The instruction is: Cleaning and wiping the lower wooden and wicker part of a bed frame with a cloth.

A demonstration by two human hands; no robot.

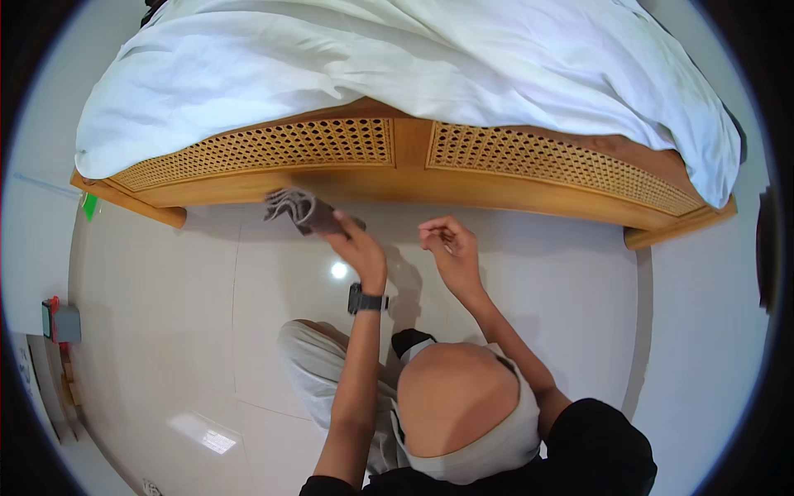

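Note:
My left hand (360, 248) grips a folded grey-brown cloth (304, 211), its loose layered end pointing left. The cloth is held above the tiled floor, just in front of the low wooden bed frame (409, 181). To the right, my right hand (453, 245) is raised with its fingers curled and thumb near them; I see nothing in it. Woven cane panels (273, 147) fill the front of the frame, and a white sheet (372, 62) drapes over its top edge. A black watch (366, 302) is on my left wrist.
Short round wooden bed legs (170, 217) stand at both ends of the frame. At the far left are a grey box (67, 323) with red beside it and a green object (90, 206). Glossy pale tiles (155, 297) reflect the lights. My bent knee (459, 397) is close below my hands.

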